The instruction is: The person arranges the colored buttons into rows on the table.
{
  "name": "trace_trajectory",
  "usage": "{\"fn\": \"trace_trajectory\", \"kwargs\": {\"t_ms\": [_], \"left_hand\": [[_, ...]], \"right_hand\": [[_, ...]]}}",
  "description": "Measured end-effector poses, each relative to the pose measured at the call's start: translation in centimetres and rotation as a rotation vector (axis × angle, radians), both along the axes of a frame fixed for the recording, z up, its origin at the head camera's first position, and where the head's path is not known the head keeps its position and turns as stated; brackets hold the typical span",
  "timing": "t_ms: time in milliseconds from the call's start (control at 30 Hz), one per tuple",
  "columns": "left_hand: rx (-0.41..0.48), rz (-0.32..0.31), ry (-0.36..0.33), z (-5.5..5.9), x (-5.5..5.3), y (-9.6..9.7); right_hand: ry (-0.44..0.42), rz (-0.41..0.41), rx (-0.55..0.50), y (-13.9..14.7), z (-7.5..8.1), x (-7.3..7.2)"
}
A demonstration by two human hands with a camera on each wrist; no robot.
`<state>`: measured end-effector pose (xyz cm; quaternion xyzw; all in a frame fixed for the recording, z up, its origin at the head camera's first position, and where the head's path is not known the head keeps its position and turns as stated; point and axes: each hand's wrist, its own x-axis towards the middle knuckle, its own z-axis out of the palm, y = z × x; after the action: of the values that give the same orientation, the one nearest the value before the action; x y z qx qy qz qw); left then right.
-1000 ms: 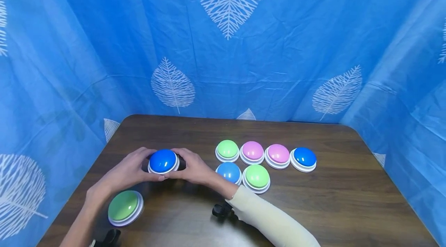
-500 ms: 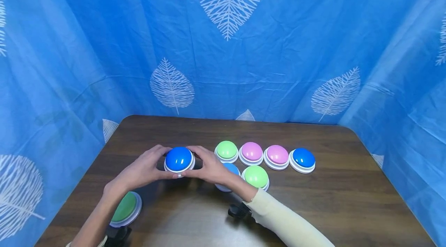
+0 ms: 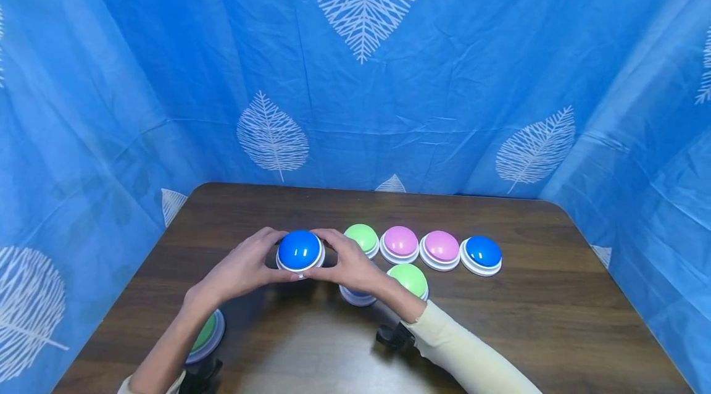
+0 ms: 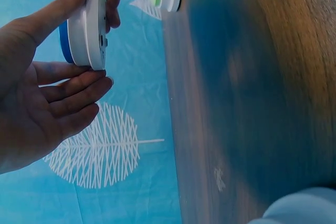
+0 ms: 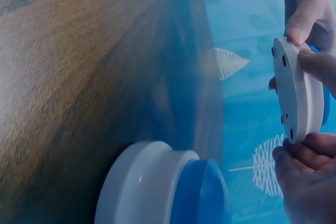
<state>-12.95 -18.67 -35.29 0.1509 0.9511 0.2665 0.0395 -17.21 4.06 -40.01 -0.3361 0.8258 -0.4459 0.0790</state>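
Observation:
A blue dome push button with a white base (image 3: 300, 251) is held above the table between both hands. My left hand (image 3: 244, 265) grips its left side, thumb at the near rim. From the other side my right hand (image 3: 349, 263) grips the same button, its thumb almost meeting the left one. In the left wrist view the button's white base (image 4: 86, 30) stands clear of the table, and its underside with small dark feet (image 5: 289, 93) shows in the right wrist view. Beneath the right forearm sits a second blue button (image 3: 355, 296), mostly hidden.
On the brown table (image 3: 533, 332), right of the hands, lie a green button (image 3: 362, 238), two pink buttons (image 3: 400, 241) and another blue button (image 3: 483, 252) in a row. A nearer green button (image 3: 408, 280) touches the right forearm's outline. Another green button (image 3: 205, 335) is partly behind the left forearm.
Both hands have carried the blue button to the right, nearer the row. The right forearm now covers most of the second blue button, and the left forearm covers more of the near-left green one.

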Motion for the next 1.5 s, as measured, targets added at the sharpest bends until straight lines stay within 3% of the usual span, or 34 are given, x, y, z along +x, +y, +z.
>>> {"fn": "trace_trajectory", "kwargs": {"t_ms": [467,867,1167,1500], "left_hand": [[0.005,-0.022,0.041,-0.4,-0.7,2.4],[0.063,-0.070,0.001,-0.6,-0.8,4.7],[0.045,-0.083,0.005,-1.0,-1.2,6.7],[0.030,-0.146,0.006,-1.4,-1.6,8.5]], "right_hand": [[0.022,-0.051,0.001,2.7,-0.1,0.0],[-0.071,-0.124,0.013,5.8,-0.1,1.0],[-0.016,-0.127,-0.010,7.8,-0.4,1.1],[-0.029,-0.185,0.019,9.8,-0.4,1.7]]}}
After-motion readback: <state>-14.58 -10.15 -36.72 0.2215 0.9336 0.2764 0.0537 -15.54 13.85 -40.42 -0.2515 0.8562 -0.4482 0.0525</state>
